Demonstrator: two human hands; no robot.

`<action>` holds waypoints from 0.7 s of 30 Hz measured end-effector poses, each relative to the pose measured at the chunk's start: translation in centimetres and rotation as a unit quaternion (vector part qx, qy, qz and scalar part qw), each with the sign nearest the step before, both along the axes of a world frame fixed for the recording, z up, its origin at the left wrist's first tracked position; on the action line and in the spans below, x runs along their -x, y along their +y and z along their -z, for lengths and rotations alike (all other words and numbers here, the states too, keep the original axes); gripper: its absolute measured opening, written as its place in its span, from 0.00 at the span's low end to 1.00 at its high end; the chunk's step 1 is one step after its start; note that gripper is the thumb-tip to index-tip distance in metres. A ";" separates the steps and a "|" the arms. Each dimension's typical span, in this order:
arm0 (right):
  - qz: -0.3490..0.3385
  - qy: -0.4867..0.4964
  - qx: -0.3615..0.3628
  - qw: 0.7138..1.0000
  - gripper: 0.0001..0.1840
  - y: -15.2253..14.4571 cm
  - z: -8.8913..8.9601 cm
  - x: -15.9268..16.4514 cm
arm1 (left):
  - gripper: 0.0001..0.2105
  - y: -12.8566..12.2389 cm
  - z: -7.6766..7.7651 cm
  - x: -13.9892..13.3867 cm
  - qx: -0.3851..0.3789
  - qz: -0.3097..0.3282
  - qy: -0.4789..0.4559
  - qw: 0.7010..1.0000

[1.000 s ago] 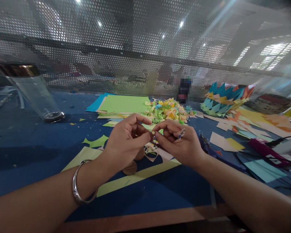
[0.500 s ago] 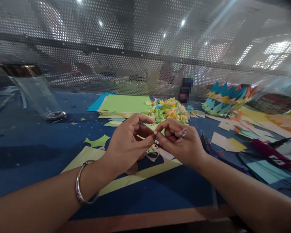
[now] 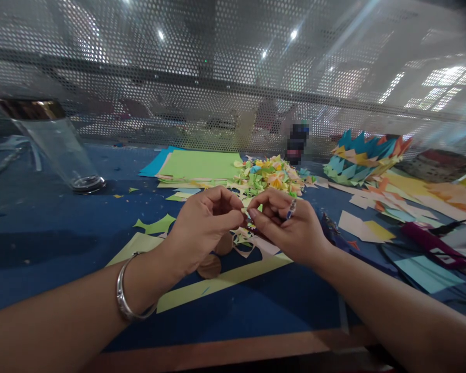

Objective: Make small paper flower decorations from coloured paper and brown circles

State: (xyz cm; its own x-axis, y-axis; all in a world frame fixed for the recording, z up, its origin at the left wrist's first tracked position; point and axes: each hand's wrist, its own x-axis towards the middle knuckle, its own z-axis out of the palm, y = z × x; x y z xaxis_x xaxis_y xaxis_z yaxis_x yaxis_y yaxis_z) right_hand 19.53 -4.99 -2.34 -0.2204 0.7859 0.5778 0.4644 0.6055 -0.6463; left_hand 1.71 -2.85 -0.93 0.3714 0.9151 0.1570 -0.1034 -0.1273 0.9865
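My left hand (image 3: 204,230) and my right hand (image 3: 291,223) meet above the blue table, fingertips nearly touching. Between them is a tiny pale yellow piece of paper (image 3: 245,210), pinched by both thumbs and forefingers; its exact shape is too small to make out. Under my left hand lie two round wooden-looking discs (image 3: 209,267), partly covered. A yellow-green paper strip (image 3: 225,281) runs below them, beside cut paper scraps (image 3: 244,249). Just beyond my fingers rises a heap of small folded paper pieces (image 3: 275,173) in green, yellow and orange.
A glass bottle (image 3: 60,150) with a gold lid stands at left. Stacked green paper (image 3: 202,165) lies at the back. On the right are a spiky folded-paper bowl (image 3: 367,160), a purple device (image 3: 431,243) with cables, and a light blue sheet (image 3: 429,274). Perforated metal mesh (image 3: 202,88) closes the back.
My left hand has shifted slightly left and its fingers have curled in more, uncovering more of the wooden discs. The paper piece has moved a little left between the fingertips.
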 end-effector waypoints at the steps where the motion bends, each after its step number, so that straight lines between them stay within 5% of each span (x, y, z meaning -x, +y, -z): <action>1: 0.001 -0.001 -0.003 1.000 0.02 0.0 0.0 0.0 | 0.04 0.1 0.1 0.0 0.002 0.003 0.001 1.000; 21: 0.002 -0.001 -0.014 1.000 0.03 -0.2 -0.1 0.0 | 0.03 -0.1 0.0 0.2 0.049 0.046 0.004 0.998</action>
